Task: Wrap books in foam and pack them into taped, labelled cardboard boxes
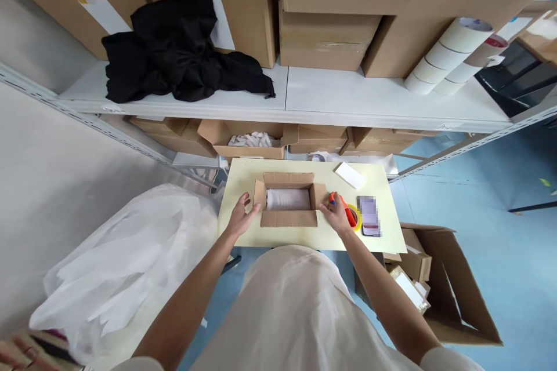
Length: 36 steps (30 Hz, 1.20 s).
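A small cardboard box [288, 218] stands on the pale yellow table with its flaps folded outward. Inside it lies a white wrapped item [288, 199]; what is under the wrapping cannot be seen. At the box's left flap is my left hand [242, 214], thumb against the cardboard and fingers apart. My right hand [336, 214] has its thumb at the right flap, and its fingers are spread beside a red tape dispenser [349, 215] with a yellow-rimmed roll. Neither hand grips anything that I can see.
On the table [243, 177] are a phone [369, 216] and a white flat box [349, 175]. A shelf [322, 93] behind bears cartons, black cloth [183, 52] and label rolls [448, 55]. A plastic bag [134, 261] lies left; an open carton [456, 284] stands right.
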{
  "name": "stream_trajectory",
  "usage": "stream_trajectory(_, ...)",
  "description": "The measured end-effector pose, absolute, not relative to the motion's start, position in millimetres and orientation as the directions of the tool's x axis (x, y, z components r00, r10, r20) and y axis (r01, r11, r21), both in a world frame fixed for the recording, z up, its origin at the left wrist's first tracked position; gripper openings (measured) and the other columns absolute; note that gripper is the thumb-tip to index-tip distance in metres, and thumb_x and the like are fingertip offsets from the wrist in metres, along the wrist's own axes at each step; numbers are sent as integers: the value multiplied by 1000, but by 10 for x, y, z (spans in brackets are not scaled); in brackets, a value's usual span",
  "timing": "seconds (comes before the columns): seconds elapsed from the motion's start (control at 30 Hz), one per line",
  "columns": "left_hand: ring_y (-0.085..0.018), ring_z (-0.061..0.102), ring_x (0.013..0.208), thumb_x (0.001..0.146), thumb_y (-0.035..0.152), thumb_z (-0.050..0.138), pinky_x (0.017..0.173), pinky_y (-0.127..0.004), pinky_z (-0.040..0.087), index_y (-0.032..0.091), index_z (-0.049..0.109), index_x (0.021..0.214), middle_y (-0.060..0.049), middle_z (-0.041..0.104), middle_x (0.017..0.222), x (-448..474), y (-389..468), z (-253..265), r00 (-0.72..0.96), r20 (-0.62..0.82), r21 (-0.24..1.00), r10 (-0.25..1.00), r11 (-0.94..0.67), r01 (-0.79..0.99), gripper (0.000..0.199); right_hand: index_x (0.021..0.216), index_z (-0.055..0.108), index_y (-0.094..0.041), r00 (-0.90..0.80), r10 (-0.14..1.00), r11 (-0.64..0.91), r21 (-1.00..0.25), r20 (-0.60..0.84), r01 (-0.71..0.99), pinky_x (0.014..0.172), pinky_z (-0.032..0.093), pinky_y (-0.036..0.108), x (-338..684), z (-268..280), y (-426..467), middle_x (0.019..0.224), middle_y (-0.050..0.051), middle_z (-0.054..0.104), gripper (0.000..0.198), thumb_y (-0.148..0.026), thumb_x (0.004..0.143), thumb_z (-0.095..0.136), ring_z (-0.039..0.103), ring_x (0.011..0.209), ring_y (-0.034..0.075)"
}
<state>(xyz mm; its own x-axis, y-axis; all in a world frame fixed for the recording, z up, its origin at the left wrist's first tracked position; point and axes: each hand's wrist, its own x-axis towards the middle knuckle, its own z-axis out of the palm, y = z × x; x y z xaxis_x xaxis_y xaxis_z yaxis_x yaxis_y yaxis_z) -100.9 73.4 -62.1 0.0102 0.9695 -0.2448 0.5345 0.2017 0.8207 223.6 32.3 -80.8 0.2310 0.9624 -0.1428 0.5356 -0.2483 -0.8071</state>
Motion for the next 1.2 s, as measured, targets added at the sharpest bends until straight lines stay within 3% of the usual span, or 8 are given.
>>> stream_trajectory(0.1,-27,37,133,82,50,52,104,-40,38,14,21,144,-19,27,150,-1044,708,-697,158,-266,894,951,182,409,78,141,32,-16,262,903,-391,-903,-340,178,83,54,42,2332,-793,381,130,16,54,72,-54,82,48,58,113,27)
stream_trajectory(0.23,-27,37,134,81,50,52,107,-41,35,16,19,146,-16,31,149,-951,710,-661,309,-158,919,938,25,394,81,134,44,-16,197,929,-336,-938,-314,90,83,54,40,2322,-707,407,128,14,56,60,-51,85,44,59,111,26)
stream_trajectory(0.4,-30,24,139,74,55,61,111,-45,28,14,23,146,-17,23,152,-889,733,-569,483,-99,788,870,-228,572,91,131,50,-23,-32,977,-191,-925,-213,329,93,49,42,2181,-554,376,132,9,54,51,-42,84,50,54,117,24)
stream_trajectory(0.6,-38,14,140,50,63,75,113,-53,13,15,29,144,-18,25,151,-1033,786,-518,645,-172,523,744,-486,700,116,132,52,-22,-334,936,176,-677,-109,714,107,35,48,2187,-529,331,143,8,43,62,-7,72,46,40,131,26)
stream_trajectory(0.77,-29,21,140,74,34,64,114,-47,17,22,33,142,-12,29,150,-1125,812,-648,635,-161,443,756,-520,730,76,142,36,-28,-377,911,262,-473,-167,841,108,33,49,2328,-587,309,150,2,32,78,1,69,42,31,137,24)
stream_trajectory(0.9,-22,30,138,82,14,44,112,-43,26,23,39,139,-9,35,148,-1101,825,-763,599,-125,451,791,-493,744,58,142,35,-27,-398,898,283,-447,-189,849,106,35,49,2349,-581,318,151,4,30,70,-8,77,53,30,137,26)
stream_trajectory(1.03,-20,37,134,85,14,38,110,-40,31,21,45,134,-9,39,146,-1089,817,-836,604,-84,540,792,-473,696,51,135,46,-27,-373,910,243,-494,-181,835,97,45,45,2306,-539,314,147,5,37,53,-17,84,53,42,130,26)
stream_trajectory(1.2,-21,45,129,91,33,38,110,-40,34,16,52,126,-12,46,140,-1054,763,-864,528,-36,662,848,-375,649,42,114,64,-23,-286,953,158,-634,-104,757,88,52,42,2233,-534,325,133,9,53,31,-33,92,44,58,112,24)
